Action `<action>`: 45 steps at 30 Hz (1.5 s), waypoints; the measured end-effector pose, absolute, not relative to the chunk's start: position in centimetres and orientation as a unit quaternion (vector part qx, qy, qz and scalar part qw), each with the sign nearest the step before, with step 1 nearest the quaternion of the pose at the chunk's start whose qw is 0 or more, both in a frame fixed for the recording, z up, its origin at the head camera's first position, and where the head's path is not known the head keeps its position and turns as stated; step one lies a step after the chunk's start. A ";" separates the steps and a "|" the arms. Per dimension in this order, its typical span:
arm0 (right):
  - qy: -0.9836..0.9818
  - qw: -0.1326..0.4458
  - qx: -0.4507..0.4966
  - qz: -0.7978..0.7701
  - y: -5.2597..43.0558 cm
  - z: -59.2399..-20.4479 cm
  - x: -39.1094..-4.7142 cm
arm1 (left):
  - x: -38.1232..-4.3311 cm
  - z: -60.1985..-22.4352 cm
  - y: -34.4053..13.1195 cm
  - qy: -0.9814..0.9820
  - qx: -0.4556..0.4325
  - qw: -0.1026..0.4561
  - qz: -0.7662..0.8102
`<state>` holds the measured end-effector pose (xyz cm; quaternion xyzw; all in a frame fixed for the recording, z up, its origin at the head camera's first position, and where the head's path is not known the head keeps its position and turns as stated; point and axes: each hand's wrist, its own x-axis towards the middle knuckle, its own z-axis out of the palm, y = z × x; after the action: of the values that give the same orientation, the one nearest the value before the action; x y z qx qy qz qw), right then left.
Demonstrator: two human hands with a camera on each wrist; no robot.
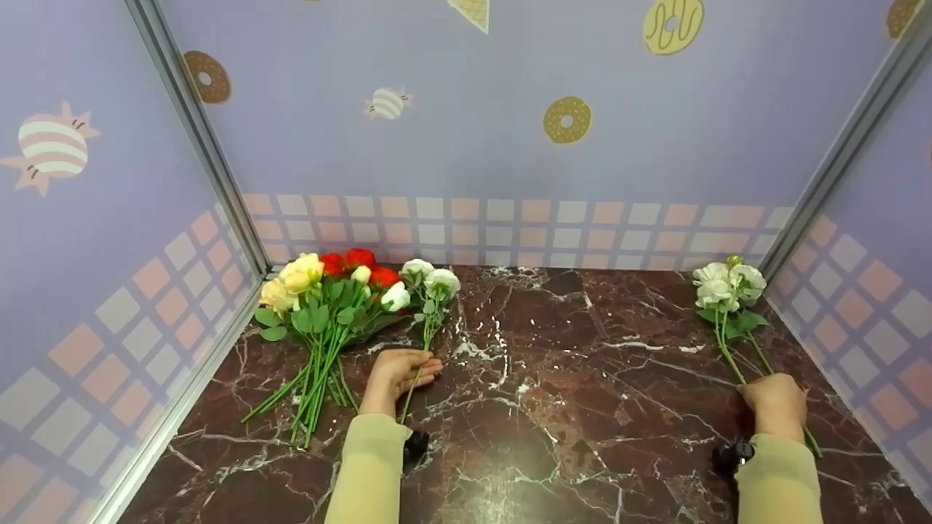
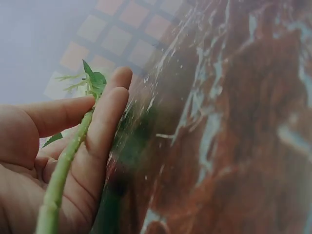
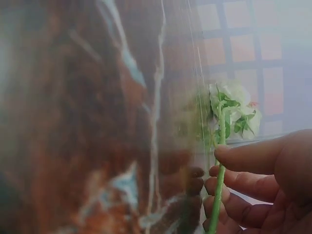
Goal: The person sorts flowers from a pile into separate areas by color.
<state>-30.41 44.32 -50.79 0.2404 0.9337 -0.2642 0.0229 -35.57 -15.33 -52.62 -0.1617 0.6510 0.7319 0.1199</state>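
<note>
My left hand (image 1: 399,375) pinches the green stem (image 2: 63,175) of a white flower (image 1: 441,284) between thumb and fingers. That flower's head lies toward the back wall, beside the pile of other flowers. Over at the right, my right hand (image 1: 776,400) pinches a green stem (image 3: 221,183) with thumb and fingertips. White blooms (image 1: 717,285) with green leaves sit at the far end of that stem, and a second stem (image 1: 759,353) runs alongside it. In the right wrist view the white flower heads (image 3: 239,107) show beyond the thumb.
Left of my left hand lies a pile of flowers with yellow blooms (image 1: 300,275), red blooms (image 1: 360,257) and long green stems (image 1: 320,386). A dark marbled tabletop (image 1: 553,378) spans between the hands. Patterned walls (image 1: 495,145) enclose the back and both sides.
</note>
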 end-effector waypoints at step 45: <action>0.839 -0.016 -0.112 -0.533 15.2 -50.4 -29.3 | -32.6 -49.3 -5.9 0.573 -0.011 0.048 0.818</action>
<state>-29.33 15.17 -50.44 -0.1119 0.8387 -0.5327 -0.0164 -32.62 -5.88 -49.32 -0.0106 0.5730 0.8181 0.0476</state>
